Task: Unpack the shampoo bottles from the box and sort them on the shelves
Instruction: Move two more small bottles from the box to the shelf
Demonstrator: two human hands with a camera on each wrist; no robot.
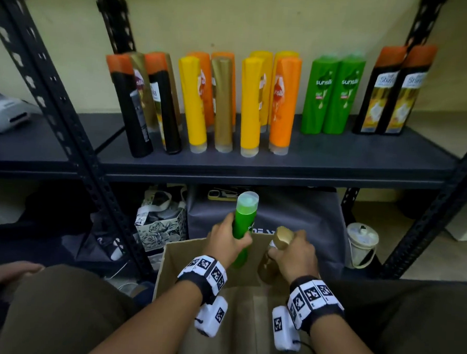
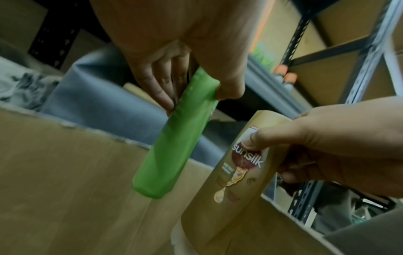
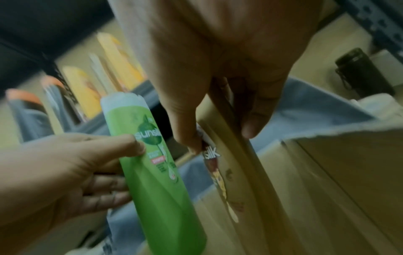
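My left hand [image 1: 227, 243] grips a green shampoo bottle [image 1: 244, 226] upright, lifted above the open cardboard box [image 1: 185, 255]; the same green bottle [image 2: 174, 134] [image 3: 152, 163] shows in both wrist views. My right hand [image 1: 294, 254] grips a gold shampoo bottle [image 1: 275, 253] near its cap, its lower part still inside the box. The gold bottle [image 2: 231, 181] [image 3: 235, 155] carries a sunsilk label. On the dark shelf [image 1: 282, 157] stand several bottles in groups: black with orange caps, yellow, orange and gold, two green bottles [image 1: 332, 95], and two black ones [image 1: 393, 90] at the right.
Black perforated uprights [image 1: 54, 108] frame the shelf on both sides. Below the shelf lie a grey fabric bag [image 1: 292, 215], a floral paper bag [image 1: 159, 221] and a white lidded bucket [image 1: 361, 243]. A white device [image 1: 3, 110] rests on the shelf's far left. My knees flank the box.
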